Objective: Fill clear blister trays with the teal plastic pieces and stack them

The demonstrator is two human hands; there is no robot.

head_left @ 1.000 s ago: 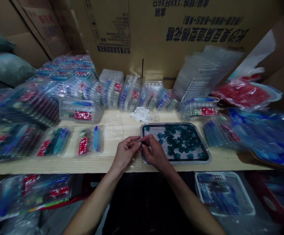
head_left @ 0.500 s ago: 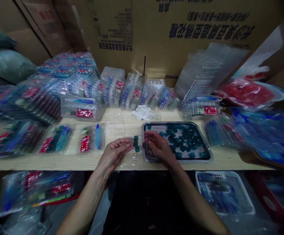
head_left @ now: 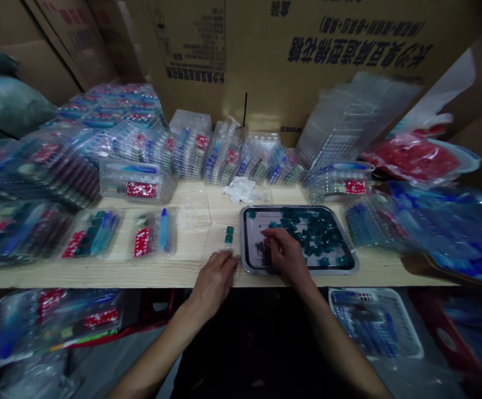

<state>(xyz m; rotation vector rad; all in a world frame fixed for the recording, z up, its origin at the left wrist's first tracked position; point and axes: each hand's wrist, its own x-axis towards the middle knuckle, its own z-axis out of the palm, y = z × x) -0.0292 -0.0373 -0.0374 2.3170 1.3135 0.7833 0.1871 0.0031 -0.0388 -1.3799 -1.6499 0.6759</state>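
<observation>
A metal tray on the wooden bench holds several small teal blocks. My right hand reaches into the tray's left part, fingers curled near the blocks; whether it holds one is hidden. My left hand rests at the bench's front edge, fingers bent on the near end of a clear blister tray. Two teal pieces sit in that clear tray.
Filled clear packs with blue pens and red labels lie left and stack along the back. Empty clear trays lean at back right, near red and blue bags. A white basket sits below. Cardboard boxes stand behind.
My hands have parted from a pinch in front of the tray. Two teal pieces now sit in the clear tray; the right hand moved into the metal tray, the left dropped to the bench edge.
</observation>
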